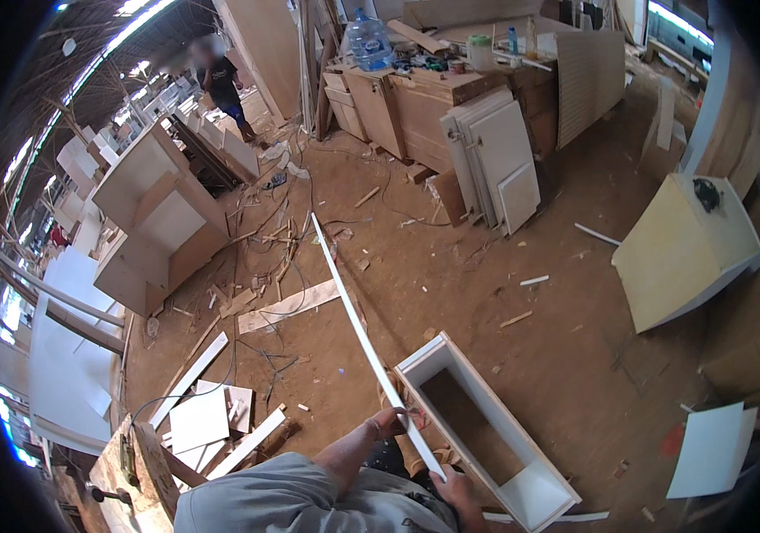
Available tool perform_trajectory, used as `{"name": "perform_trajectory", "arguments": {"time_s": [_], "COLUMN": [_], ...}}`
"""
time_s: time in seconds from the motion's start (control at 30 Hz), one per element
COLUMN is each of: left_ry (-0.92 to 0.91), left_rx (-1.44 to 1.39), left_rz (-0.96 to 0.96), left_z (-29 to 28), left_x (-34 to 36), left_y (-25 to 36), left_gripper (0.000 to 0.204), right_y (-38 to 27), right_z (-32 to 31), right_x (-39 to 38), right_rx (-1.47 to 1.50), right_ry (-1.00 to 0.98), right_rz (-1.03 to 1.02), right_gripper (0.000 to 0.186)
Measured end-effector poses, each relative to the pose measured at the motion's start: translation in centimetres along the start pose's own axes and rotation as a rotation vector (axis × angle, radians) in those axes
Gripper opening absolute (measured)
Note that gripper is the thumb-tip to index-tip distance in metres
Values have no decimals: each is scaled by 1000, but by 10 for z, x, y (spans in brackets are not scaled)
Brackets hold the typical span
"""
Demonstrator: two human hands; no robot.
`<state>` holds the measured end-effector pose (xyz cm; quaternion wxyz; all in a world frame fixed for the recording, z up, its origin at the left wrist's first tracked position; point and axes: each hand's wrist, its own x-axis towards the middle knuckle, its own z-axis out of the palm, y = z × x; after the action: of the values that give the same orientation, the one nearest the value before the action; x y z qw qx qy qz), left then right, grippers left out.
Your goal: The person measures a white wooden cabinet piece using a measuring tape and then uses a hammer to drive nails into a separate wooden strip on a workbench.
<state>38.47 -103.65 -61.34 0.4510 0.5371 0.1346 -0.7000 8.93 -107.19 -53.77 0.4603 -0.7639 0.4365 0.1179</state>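
A long, narrow white strip (353,315) slants away from my body, its far end pointing toward the middle of the workshop. My left hand (387,421) is closed around it near its lower part. Closer to the near end, my right hand (455,489) grips the same strip, with its fingers partly hidden. Just right of the strip, an open rectangular wooden frame box (511,416) with white inner faces rests on the dirt floor.
White board offcuts (199,419) lie to my left, beside a wooden bench (135,475). A cabinet (162,213) stands farther left, and panels (491,160) lean on a cluttered workbench (451,84). A yellowish box (677,249) is at right. A person (222,84) stands far back.
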Motion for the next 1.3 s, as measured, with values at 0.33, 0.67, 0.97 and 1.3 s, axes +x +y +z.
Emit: {"name": "perform_trajectory", "arguments": {"time_s": [0.33,0.67,0.97,1.3], "left_ry": [8,161,94,38], "left_rx": [291,448,398,436], "left_rz": [34,-70,-13,-40], "left_z": [-4,-26,-21,-33], "left_x": [14,-52,-53,-24], "left_y": [-12,-19,-13,-16], "left_gripper": [47,33,36,37], "right_y": [-28,-4,-23,10], "right_z": [-17,-12,-33,-7], "right_x": [-40,-55,-73,-71], "right_rx": [9,493,266,280], "right_ry": [2,58,119,150], "right_rz": [-20,-47,-5,-70], "right_gripper": [41,21,25,18]}}
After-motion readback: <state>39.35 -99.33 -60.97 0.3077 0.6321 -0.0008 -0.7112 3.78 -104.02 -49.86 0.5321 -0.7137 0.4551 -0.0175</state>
